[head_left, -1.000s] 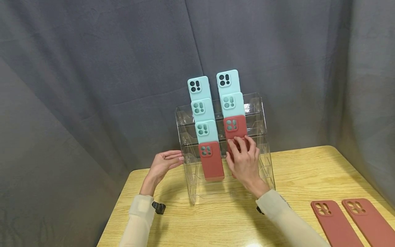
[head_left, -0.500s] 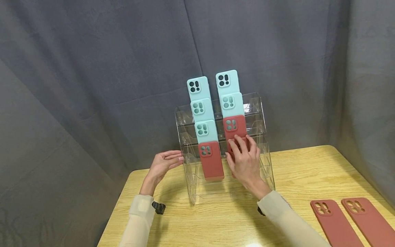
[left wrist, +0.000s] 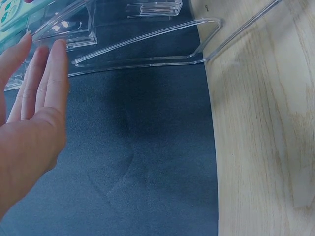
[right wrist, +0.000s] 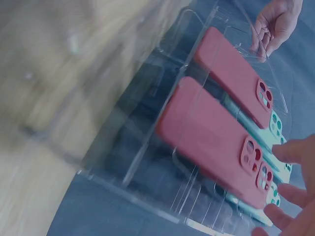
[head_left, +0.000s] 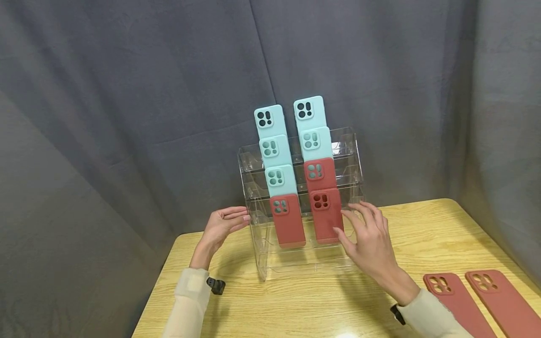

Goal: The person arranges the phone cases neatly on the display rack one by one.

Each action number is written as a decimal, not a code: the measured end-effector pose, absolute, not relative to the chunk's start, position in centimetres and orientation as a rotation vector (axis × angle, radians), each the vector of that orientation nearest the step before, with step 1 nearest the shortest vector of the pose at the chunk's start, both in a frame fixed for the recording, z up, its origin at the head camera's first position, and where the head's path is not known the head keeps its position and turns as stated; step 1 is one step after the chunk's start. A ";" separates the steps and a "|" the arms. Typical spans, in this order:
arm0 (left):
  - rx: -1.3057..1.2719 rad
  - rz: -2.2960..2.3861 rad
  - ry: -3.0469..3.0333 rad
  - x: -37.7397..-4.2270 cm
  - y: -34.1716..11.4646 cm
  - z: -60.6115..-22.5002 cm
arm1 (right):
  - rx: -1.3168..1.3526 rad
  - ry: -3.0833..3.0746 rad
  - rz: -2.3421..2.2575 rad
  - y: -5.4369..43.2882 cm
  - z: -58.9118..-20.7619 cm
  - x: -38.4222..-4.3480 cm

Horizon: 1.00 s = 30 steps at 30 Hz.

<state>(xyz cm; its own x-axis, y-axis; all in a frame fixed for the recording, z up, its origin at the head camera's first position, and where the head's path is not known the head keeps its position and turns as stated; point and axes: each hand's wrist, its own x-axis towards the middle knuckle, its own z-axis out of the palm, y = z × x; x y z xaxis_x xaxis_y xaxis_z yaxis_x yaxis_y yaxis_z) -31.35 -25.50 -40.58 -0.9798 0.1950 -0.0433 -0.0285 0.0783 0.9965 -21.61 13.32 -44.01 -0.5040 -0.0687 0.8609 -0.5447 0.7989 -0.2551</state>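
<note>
A clear acrylic tiered rack [head_left: 263, 263] holds phone cases in two overlapping columns. The left column has mint cases [head_left: 285, 184] above one red case [head_left: 290, 230]. On the right, mint cases [head_left: 322, 145] sit behind two red ones, the lower red case [head_left: 328, 224] leaning in the front tier. My right hand [head_left: 372, 241] is just right of that front case, fingers spread and gripping nothing; the right wrist view shows its fingers near the camera-cutout end. My left hand [head_left: 221, 227] rests straight fingertips against the rack's left side, also seen in the left wrist view [left wrist: 37, 105].
Two more red phone cases, a nearer one [head_left: 458, 300] and an outer one [head_left: 505, 298], lie on the wooden table [head_left: 291, 310] at the right. A grey curtain [head_left: 169, 94] hangs close behind the rack.
My right hand has let go of the lower red phone case in the right column and moved right and down, uncovering it. The left hand stays at the rack's side.
</note>
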 end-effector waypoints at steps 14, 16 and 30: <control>0.159 2.020 2.179 -31.2 -25.8 -40.8 | 0.270 -2.503 0.576 22.1 -47.0 -15.1; 0.159 2.020 2.180 -31.2 -25.8 -40.8 | 0.237 -2.549 0.581 23.2 -47.6 -14.6; 0.186 2.028 2.177 -31.4 -25.5 -40.7 | 0.175 -2.730 0.541 28.2 -51.7 -13.2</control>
<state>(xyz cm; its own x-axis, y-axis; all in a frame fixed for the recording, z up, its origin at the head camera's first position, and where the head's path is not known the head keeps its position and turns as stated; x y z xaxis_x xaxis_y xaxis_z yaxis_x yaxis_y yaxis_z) -31.42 -25.47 -40.73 -0.9794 0.1994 -0.0323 -0.0182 0.0724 0.9972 -13.17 28.24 -51.67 -0.9307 -0.0518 0.3622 -0.1860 0.9194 -0.3465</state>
